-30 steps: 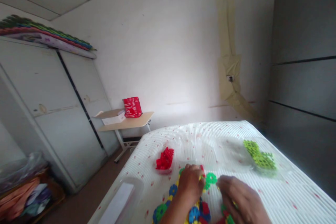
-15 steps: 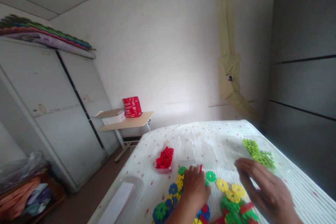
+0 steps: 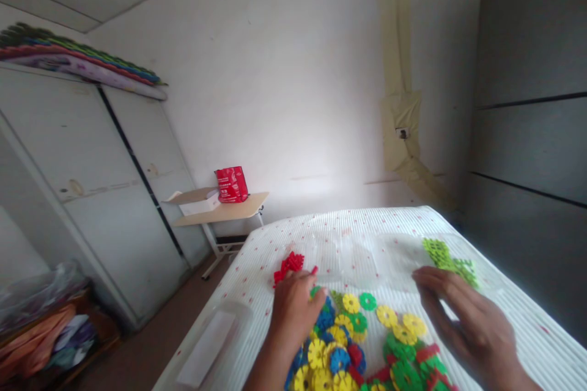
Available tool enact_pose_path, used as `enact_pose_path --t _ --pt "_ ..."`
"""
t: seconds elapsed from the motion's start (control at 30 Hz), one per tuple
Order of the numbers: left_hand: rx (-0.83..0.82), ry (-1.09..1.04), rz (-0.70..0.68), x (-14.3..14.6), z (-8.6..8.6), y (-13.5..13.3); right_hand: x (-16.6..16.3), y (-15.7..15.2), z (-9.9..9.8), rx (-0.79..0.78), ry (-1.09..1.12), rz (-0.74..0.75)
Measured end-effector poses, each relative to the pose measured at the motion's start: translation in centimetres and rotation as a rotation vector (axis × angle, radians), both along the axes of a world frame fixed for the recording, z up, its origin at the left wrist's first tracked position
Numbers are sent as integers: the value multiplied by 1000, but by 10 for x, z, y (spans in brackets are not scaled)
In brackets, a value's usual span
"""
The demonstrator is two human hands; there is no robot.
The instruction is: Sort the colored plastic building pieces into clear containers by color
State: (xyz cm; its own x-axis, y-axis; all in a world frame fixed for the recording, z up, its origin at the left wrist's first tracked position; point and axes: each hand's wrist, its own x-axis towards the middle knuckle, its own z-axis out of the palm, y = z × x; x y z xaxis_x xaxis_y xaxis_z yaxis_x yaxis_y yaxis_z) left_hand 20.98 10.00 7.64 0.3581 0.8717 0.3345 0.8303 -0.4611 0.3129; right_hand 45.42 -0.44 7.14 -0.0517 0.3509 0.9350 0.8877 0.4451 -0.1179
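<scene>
My left hand (image 3: 298, 302) reaches over the near side of a pile of red plastic building pieces (image 3: 290, 266) in a clear tray. Its fingers are closed on a red plastic piece (image 3: 314, 270), whose end sticks out beyond them. Below the hand lies a heap of notched plastic discs (image 3: 328, 351) in yellow, blue and green, with some red pieces among them. My right hand (image 3: 468, 317) hovers at the right with fingers loosely bent and a gap beside the thumb; nothing shows in it. Just beyond it are light-green lattice pieces (image 3: 438, 252).
Clear plastic trays (image 3: 353, 259) stand along the middle of the white, dotted tablecloth (image 3: 367, 220). A clear container with a white slip (image 3: 206, 348) lies at the left edge. Behind, a small desk (image 3: 229, 211) holds a red bag (image 3: 232, 184). Wardrobes (image 3: 105, 153) flank the left.
My left hand has moved left and away from me, from the discs to the red pieces, carrying the red piece. This uncovers more discs. My right hand stays almost in place.
</scene>
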Motion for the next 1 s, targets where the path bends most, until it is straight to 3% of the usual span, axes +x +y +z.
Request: enact_pose_path --t 0.13,0.27,0.37,0.47,0.7,0.83,1.0 --pt "66 46 204 -25 12 33 -4 1 -2 -19 -18 19" --pt "65 120 271 -36 3 44 -3 4 -8 -27 -43 20" --pt "102 52 170 -39 -9 30 0 6 -11 -68 -32 26" --pt "18 -50 46 -39 -24 8 -1 9 -13 -177 -13 80" --pt "-58 -77 -6 -58 -78 -13 -32 18 -34 -699 -16 155" --pt "-58 -97 -5 -67 -107 -17 -51 26 -51 -774 -24 197" --pt "-39 -166 -52 -66 -114 -22 -74 49 -58 -847 -112 101"
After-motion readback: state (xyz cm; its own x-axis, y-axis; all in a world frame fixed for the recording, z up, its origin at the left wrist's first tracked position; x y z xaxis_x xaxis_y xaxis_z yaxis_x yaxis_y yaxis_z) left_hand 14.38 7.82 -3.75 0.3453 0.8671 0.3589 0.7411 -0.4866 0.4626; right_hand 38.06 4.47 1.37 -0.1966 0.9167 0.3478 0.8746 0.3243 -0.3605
